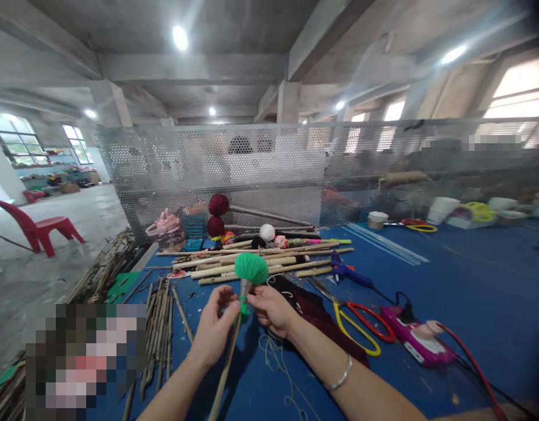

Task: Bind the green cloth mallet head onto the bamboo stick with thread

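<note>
A wooden stick (226, 368) with a round head of green cloth (250, 269) stands tilted in front of me. Grey binding (245, 289) wraps the neck under the head, and a short tail of green cloth hangs below it. My left hand (219, 313) is closed, thumb and fingers at the neck from the left. From the right, my right hand (269, 309) pinches the neck just under the head. Loose pale thread (275, 356) trails on the table below my right hand; whether its fingers also hold thread I cannot tell.
Large scissors (361, 321) with red and yellow handles lie right, near dark red cloth (322, 318). A blue glue gun (350, 273) and a magenta power strip (416, 339) have cords. Wooden sticks (251, 269) lie behind; twigs (159, 327) lie left. A perforated metal screen (216, 164) stands beyond.
</note>
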Demonstrator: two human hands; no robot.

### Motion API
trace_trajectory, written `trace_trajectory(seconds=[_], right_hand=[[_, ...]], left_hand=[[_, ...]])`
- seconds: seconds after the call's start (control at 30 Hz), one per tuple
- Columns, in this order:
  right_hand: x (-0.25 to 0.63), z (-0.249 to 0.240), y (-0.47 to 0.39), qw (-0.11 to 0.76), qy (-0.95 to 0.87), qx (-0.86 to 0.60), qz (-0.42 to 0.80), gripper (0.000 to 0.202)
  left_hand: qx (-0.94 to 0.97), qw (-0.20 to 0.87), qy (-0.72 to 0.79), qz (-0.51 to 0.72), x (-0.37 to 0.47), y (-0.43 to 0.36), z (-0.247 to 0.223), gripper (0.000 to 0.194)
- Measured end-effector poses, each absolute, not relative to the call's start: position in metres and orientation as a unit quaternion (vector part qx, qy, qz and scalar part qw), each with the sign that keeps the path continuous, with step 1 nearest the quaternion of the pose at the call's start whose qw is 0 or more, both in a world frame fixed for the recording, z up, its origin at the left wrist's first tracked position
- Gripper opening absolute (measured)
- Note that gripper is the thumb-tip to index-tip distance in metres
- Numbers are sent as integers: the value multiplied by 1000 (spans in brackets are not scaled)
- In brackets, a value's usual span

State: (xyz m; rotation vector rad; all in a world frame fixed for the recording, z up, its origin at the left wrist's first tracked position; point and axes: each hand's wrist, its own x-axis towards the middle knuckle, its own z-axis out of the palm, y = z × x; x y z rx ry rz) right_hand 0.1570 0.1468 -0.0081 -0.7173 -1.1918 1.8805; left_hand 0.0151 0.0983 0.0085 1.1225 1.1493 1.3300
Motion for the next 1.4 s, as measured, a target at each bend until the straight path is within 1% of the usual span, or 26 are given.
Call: trace_trajectory(seconds=[0.03,0.07,0.1,0.2,0.3,0.37,0.5,0.57,0.63,0.73,0.83,0.87,0.93,0.97,1.0,1.07,1.2,1.4], right_hand=[[156,-9,147,389,-472,-291,736,40],[155,-9,146,389,-476,-300,730,40],[155,-10,146,389,-482,-308,722,39],[153,-12,147,392,-507,-325,696,38],[153,-14,147,400,-524,-321,680,38],[153,-13,148,398,-507,-310,699,38],[156,-8,147,395,-457,-265,752,39],[157,-8,148,390,-462,-246,758,37],[158,-10,148,379,-478,-248,752,36],[157,-13,149,377,-495,-285,729,38],[151,-15,149,394,-490,-325,706,40],[149,-16,148,402,-489,-338,696,41],[144,-15,147,417,-491,-361,674,42],[142,-15,147,425,-492,-372,662,42],[141,-15,147,431,-493,-380,653,42],[140,-13,146,434,-499,-379,648,42],[144,-10,146,445,-507,-345,652,40],[146,-2,142,465,-478,-373,645,30]], left_hand=[[493,447,496,558,16,98,7,41],[511,417,513,549,17,97,5,40],[518,416,528,529,18,97,2,38],[493,489,544,470,21,99,-4,30],[464,534,529,469,20,102,-5,30],[436,575,495,484,18,102,-3,31],[324,717,375,491,13,101,3,30],[275,769,351,458,11,101,5,29],[273,787,368,413,10,101,5,30],[346,741,440,372,13,100,1,38],[437,604,527,408,18,99,-5,45],[466,539,550,436,19,99,-7,45],[516,415,568,488,19,100,-10,38],[531,377,567,505,19,101,-10,32],[538,361,563,514,18,102,-10,28],[526,391,554,513,16,103,-9,24],[464,474,546,511,12,103,-1,31],[429,567,466,527,-1,111,-2,33]])
